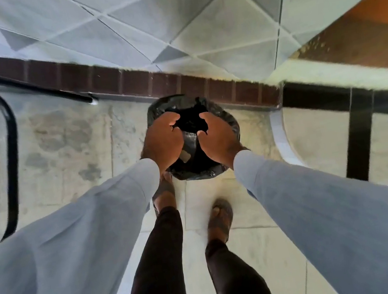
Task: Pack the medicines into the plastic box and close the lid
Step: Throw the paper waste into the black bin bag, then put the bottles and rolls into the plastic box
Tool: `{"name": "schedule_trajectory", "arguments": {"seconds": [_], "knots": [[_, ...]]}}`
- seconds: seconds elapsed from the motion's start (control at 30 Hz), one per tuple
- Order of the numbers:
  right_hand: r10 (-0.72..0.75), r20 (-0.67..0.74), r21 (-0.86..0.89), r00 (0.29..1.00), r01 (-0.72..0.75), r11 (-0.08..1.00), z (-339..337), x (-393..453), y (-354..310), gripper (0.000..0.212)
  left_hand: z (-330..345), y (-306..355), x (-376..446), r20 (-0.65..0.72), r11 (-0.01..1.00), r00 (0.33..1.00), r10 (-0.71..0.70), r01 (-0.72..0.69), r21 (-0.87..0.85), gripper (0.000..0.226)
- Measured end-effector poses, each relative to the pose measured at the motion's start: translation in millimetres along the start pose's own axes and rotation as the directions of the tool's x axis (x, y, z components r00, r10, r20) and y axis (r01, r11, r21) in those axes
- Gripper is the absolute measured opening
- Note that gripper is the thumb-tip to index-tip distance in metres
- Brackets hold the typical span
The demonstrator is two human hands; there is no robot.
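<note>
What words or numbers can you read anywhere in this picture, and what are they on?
There are none that can be read.
black plastic bag: a small pale patch shows on it below the left hand, too blurred to tell whether it bears writing.
The right hand also grips the bag; no print shows near it.
wall tiles, brown brick strip and floor: patterns only, no writing.

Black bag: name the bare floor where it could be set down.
Bare floor lies left of the black bag, between it and the black tube frame, and right of it up to the white curved edge. It is crowded below the left hand and right hand, which grip the bag's mouth: both feet stand there.
</note>
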State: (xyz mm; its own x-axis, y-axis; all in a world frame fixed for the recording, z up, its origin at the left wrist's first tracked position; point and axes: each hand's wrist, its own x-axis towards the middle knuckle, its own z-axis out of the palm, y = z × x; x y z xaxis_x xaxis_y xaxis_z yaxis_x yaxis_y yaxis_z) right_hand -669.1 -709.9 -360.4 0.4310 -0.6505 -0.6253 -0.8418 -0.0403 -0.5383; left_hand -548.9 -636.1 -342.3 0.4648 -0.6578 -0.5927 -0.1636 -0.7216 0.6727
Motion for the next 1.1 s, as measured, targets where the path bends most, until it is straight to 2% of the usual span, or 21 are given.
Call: {"name": "schedule_trajectory", "arguments": {"seconds": [0.13, 0.23, 0.3, 0.47, 0.6, 0.7, 0.83, 0.93, 1.1], "knots": [[-0.167, -0.045, -0.077, 0.985, 0.163, 0.984, -49, -63, -65, 0.050, -51, 48, -68, -0.150, 0.992, 0.982, 0.113, -0.119, -0.032, 0.039], [-0.386, -0.113, -0.132, 0.915, 0.371, 0.919, -83, -125, -135, 0.048, -103, 89, -140, -0.304, 0.970, 0.927, 0.218, -0.241, -0.041, 0.035], [-0.539, -0.165, -0.154, 0.826, 0.518, 0.841, -99, -180, -189, 0.047, -144, 112, -201, -0.423, 0.947, 0.864, 0.273, -0.319, -0.042, 0.033], [-0.771, -0.225, -0.096, 0.596, 0.774, 0.626, -101, -319, -310, 0.042, -259, 123, -348, -0.713, 0.904, 0.625, 0.317, -0.427, 0.027, 0.024], [-0.881, -0.167, -0.065, 0.442, 0.887, 0.457, -66, -415, -387, 0.044, -346, 83, -454, -0.844, 0.896, 0.433, 0.317, -0.428, 0.117, 0.022], [-0.919, -0.163, -0.062, 0.360, 0.925, 0.374, -19, -473, -429, 0.045, -399, 33, -517, -0.899, 0.918, 0.349, 0.264, -0.377, 0.123, 0.022], [-0.942, -0.149, -0.078, 0.301, 0.946, 0.314, 63, -535, -472, 0.046, -465, -60, -601, -0.937, 0.931, 0.269, 0.223, -0.345, 0.123, 0.021], [-0.945, -0.138, -0.048, 0.297, 0.951, 0.306, 119, -567, -493, 0.045, -501, -123, -656, -0.953, 0.958, 0.242, 0.181, -0.263, 0.115, 0.020], [-0.928, -0.101, -0.004, 0.359, 0.932, 0.362, 183, -595, -523, 0.042, -553, -182, -695, -0.952, 0.974, 0.280, 0.128, -0.217, 0.067, 0.021]]}}
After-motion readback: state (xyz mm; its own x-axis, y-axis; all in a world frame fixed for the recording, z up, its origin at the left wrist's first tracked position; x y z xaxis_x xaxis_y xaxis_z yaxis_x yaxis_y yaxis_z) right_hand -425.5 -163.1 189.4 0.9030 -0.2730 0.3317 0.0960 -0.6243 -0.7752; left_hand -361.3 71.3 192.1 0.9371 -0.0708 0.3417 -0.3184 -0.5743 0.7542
